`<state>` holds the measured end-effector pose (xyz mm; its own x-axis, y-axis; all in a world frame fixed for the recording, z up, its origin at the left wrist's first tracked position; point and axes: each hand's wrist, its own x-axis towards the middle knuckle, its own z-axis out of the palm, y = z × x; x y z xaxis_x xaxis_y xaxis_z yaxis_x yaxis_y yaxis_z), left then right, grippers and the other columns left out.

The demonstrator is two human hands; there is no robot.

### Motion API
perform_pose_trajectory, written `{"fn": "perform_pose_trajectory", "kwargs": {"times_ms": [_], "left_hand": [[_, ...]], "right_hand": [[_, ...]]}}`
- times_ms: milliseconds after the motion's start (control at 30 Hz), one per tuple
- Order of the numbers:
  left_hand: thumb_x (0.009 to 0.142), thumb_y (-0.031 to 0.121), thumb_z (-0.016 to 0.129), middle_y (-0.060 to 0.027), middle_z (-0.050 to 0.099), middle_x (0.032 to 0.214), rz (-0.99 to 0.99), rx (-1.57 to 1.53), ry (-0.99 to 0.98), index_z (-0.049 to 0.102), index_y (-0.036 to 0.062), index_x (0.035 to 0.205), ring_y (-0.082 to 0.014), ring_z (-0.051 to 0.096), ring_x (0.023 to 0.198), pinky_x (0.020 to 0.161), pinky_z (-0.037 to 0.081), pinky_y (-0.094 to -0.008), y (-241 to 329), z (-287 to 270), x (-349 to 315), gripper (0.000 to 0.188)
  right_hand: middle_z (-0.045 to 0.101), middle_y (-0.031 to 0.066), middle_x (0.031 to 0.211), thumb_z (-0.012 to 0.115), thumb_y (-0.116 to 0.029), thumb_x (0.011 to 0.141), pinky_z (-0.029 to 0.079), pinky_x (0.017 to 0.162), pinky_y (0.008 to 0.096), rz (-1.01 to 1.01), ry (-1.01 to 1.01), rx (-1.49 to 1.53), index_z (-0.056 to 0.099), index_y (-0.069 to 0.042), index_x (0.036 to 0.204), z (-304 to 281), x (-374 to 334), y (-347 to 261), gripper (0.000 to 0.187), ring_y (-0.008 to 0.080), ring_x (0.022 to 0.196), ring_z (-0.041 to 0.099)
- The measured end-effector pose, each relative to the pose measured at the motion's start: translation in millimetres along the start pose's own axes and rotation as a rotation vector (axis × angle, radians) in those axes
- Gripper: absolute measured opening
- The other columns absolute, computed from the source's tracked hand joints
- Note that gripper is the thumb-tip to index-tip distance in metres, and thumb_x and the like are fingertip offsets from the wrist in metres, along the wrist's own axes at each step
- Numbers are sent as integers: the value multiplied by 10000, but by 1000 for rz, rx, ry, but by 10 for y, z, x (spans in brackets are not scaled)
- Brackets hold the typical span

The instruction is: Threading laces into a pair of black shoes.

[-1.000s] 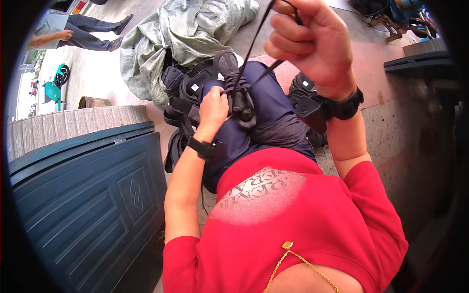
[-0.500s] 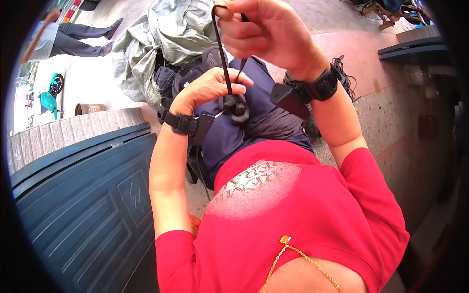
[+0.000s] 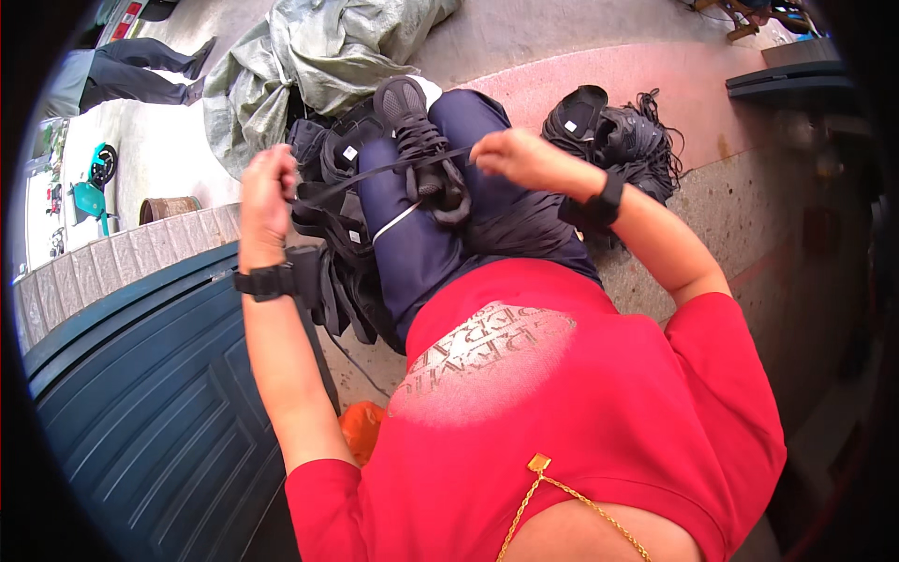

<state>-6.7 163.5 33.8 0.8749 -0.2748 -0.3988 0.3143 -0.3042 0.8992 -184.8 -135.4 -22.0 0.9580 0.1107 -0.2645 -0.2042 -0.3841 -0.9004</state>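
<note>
Both hands have dropped and spread apart since the earlier frames, where the right hand was raised high with the lace hanging down from it; the lace now runs almost level between them.

Head view: the left hand (image 3: pixel 267 192) is closed in a fist on one end of the black shoelace (image 3: pixel 375 173). The right hand (image 3: pixel 524 159) pinches the other end between its fingertips. The lace is stretched taut across a black shoe (image 3: pixel 421 150), which rests sole up on the person's lap, on dark blue trousers (image 3: pixel 412 253). Each wrist carries a black watch. A red shirt (image 3: pixel 581 393) with a gold chain fills the lower frame.

Surroundings: a pile of black shoe parts (image 3: pixel 328 206) lies just beside the left knee, and a second pile of black shoes and laces (image 3: pixel 618 131) lies near the right forearm. The ground is speckled concrete (image 3: pixel 768 225) with a reddish band further out. A dark green moulded panel (image 3: pixel 150 403) occupies the lower left. A crumpled grey-green tarpaulin (image 3: pixel 309 56) lies beyond the shoes. Another person's legs (image 3: pixel 140 75) show at the upper left.
</note>
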Motion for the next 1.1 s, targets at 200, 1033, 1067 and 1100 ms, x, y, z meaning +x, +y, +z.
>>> {"fn": "perform_pose_trajectory", "kwargs": {"times_ms": [200,1033,1067,1100], "left_hand": [[872,210,505,42,461,645,-51,234,-246,607,26,885,-41,393,587,519,332,-201,-665,823,-429,210],[800,244,556,-104,628,763,361,961,70,655,83,813,-278,555,809,724,417,-415,-737,1166,-385,189],[797,250,560,-102,628,757,376,1016,106,659,87,807,-274,556,801,725,411,-412,-703,1185,-402,191],[785,260,576,-95,628,747,397,1075,171,662,77,809,-268,552,811,725,400,-408,-682,1212,-429,204]], "right_hand": [[587,129,741,514,-112,736,449,654,379,-217,335,-538,599,-27,749,496,185,94,121,313,741,566],[560,53,760,577,-264,759,369,687,363,-263,388,-867,613,-89,681,547,310,13,194,218,816,514],[559,54,757,573,-273,763,367,684,363,-262,384,-885,618,-91,681,549,313,16,204,217,820,513],[556,53,748,582,-267,757,364,679,364,-278,395,-907,617,-91,679,532,279,23,195,218,810,515]]}}
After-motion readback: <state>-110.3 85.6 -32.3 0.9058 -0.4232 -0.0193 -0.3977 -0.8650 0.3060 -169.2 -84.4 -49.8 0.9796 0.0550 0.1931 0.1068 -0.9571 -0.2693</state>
